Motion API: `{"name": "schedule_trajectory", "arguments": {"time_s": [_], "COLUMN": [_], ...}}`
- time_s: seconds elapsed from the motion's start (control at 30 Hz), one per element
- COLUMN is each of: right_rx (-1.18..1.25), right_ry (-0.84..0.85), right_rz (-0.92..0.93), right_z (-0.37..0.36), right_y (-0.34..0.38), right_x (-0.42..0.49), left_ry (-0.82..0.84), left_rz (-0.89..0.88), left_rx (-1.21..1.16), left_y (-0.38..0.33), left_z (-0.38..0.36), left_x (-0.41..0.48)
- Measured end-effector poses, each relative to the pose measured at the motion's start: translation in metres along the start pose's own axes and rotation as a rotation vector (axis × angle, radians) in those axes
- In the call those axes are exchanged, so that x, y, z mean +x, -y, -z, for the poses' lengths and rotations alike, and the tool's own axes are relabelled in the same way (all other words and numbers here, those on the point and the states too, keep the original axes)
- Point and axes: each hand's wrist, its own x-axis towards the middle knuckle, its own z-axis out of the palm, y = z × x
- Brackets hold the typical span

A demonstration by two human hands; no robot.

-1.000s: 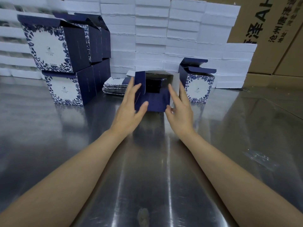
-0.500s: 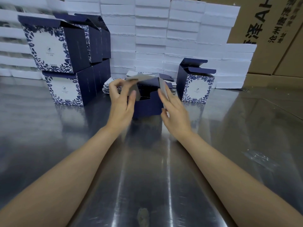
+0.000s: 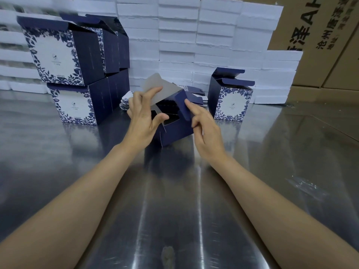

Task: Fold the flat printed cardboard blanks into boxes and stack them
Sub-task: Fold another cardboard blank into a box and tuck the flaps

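A dark blue box [image 3: 175, 131], half folded, stands on the steel table [image 3: 272, 152] at the centre, its open end tilted toward me. My left hand [image 3: 142, 117] holds its grey inner flap [image 3: 155, 88] between the fingers, thumb at the box's left edge. My right hand [image 3: 206, 129] presses a small blue side flap [image 3: 182, 105] with its extended index finger; the other fingers are curled. A pile of flat printed blanks [image 3: 126, 100] lies just behind the box, mostly hidden by my hands.
Finished blue-and-white floral boxes [image 3: 60, 57] are stacked two high at the back left. One folded box [image 3: 231, 100] with its lid open stands at the right. White foam blocks [image 3: 174, 35] wall the back; brown cartons [image 3: 320, 35] stand at the far right.
The box has tipped so that its open end faces me. My left hand lifted the grey flap up; my right index finger moved onto the blue side flap.
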Motion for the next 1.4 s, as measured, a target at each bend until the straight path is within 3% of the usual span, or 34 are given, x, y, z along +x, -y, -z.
{"name": "schedule_trajectory", "arguments": {"time_s": [0.13, 0.3, 0.43, 0.6, 0.7, 0.8, 1.07, 1.23, 1.4], "right_rx": [0.080, -0.009, -0.069, -0.031, -0.070, -0.078, 0.034, 0.050, 0.148], "right_ry": [-0.031, -0.088, 0.008, 0.031, 0.062, 0.047, -0.066, -0.014, -0.022], "right_rz": [-0.123, -0.302, -0.412, -0.390, -0.354, -0.408, -0.486, -0.378, -0.421], "right_z": [-0.002, 0.000, 0.004, 0.004, 0.002, -0.002, 0.000, 0.000, 0.002], "right_y": [0.001, -0.011, -0.018, -0.020, -0.017, -0.014, -0.013, -0.007, -0.007], "right_x": [0.000, -0.001, -0.003, -0.003, -0.002, 0.001, 0.001, 0.003, 0.001], "left_ry": [0.014, 0.073, 0.057, 0.039, 0.130, 0.103, 0.083, 0.149, 0.160], "left_rz": [-0.046, -0.147, -0.191, 0.157, 0.261, 0.368, 0.375, 0.334, 0.361], "left_rx": [0.018, 0.126, -0.041, -0.244, -0.328, -0.406, -0.421, -0.293, -0.299], "left_y": [0.004, 0.010, 0.009, 0.014, 0.014, 0.009, 0.005, 0.004, 0.005], "left_z": [0.000, -0.010, -0.023, -0.021, -0.020, -0.022, -0.023, -0.025, -0.024], "left_x": [0.002, -0.002, -0.008, -0.007, -0.012, -0.012, -0.012, -0.013, -0.013]}}
